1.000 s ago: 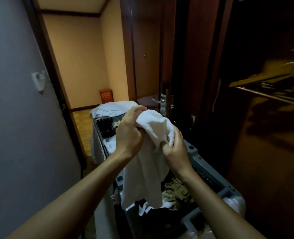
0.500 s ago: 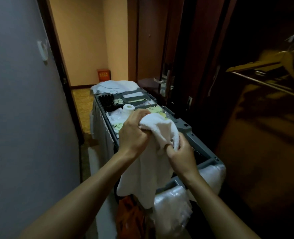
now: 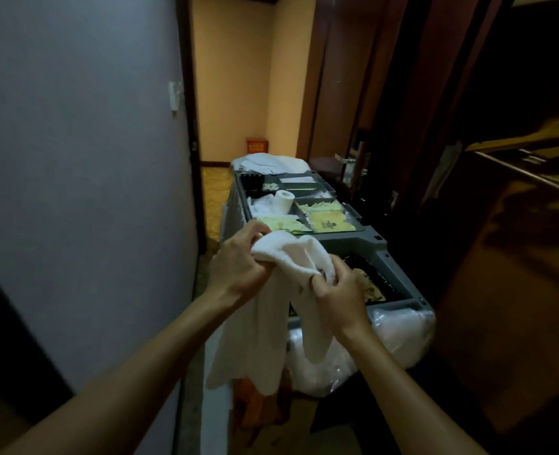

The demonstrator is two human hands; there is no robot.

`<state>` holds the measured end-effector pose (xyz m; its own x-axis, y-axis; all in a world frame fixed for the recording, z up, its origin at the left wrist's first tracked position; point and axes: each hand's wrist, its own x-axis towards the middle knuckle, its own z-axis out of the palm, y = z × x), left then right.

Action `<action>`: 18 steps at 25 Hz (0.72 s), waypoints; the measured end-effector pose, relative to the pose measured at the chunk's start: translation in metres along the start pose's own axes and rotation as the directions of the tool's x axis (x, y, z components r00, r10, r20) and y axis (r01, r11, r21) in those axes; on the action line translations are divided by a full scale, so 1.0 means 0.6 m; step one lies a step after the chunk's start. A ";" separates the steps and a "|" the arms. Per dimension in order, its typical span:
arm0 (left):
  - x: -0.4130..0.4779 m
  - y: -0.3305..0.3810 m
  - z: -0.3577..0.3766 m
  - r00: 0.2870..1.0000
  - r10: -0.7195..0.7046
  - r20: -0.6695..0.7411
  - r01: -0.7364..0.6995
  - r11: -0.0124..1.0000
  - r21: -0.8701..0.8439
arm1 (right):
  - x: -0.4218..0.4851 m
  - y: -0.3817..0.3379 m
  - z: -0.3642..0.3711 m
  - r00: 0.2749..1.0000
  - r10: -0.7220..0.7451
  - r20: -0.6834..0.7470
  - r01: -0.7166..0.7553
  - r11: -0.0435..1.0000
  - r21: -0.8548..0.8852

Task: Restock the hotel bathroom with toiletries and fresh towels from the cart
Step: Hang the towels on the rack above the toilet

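A white towel [image 3: 265, 326] hangs in front of me, bunched at the top and drooping in two folds. My left hand [image 3: 238, 267] grips its upper left edge. My right hand [image 3: 340, 293] grips the bunched cloth on the right. Both hands hover over the near end of the grey housekeeping cart [image 3: 379, 247]. The cart's top tray holds a toilet paper roll [image 3: 284, 201], yellow-green sachets [image 3: 332, 222] and small packets. Folded white linen [image 3: 265, 163] lies at its far end.
A grey wall [image 3: 74, 192] runs close along the left. Dark wooden doors [image 3: 402, 93] and an open wardrobe with a hanger rail [image 3: 527, 172] line the right. A clear plastic bag of white linen [image 3: 399, 333] hangs at the cart's near end. A red box [image 3: 257, 146] sits down the corridor.
The view has pulled back from the cart, so more of its top tray shows. Both hands have kept their hold and lowered the towel slightly, bunching it further.
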<state>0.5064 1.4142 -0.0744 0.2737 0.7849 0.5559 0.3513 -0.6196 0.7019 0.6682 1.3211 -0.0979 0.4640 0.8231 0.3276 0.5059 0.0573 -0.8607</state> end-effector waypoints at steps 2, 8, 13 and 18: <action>-0.059 0.005 -0.016 0.999 -0.038 -0.001 0.038 0.999 -0.007 | -0.051 0.000 -0.002 0.999 -0.008 0.046 0.007 1.000 0.028; -0.267 0.035 -0.081 0.988 -0.143 -0.051 0.147 0.985 0.090 | -0.212 -0.007 -0.002 0.965 -0.009 0.262 -0.006 0.998 0.059; -0.367 0.066 -0.135 0.969 -0.218 -0.116 0.232 0.965 0.125 | -0.286 -0.041 0.019 0.933 -0.074 0.353 0.054 0.996 0.067; -0.422 0.072 -0.195 0.969 -0.205 -0.136 0.218 0.972 0.087 | -0.336 -0.086 0.043 0.897 -0.202 0.394 0.190 0.979 0.070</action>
<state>0.3474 1.1883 -0.1330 0.0708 0.8875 0.4553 0.4794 -0.4305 0.7648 0.5295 1.1667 -0.1295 0.0275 0.9489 0.3142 0.5330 0.2520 -0.8077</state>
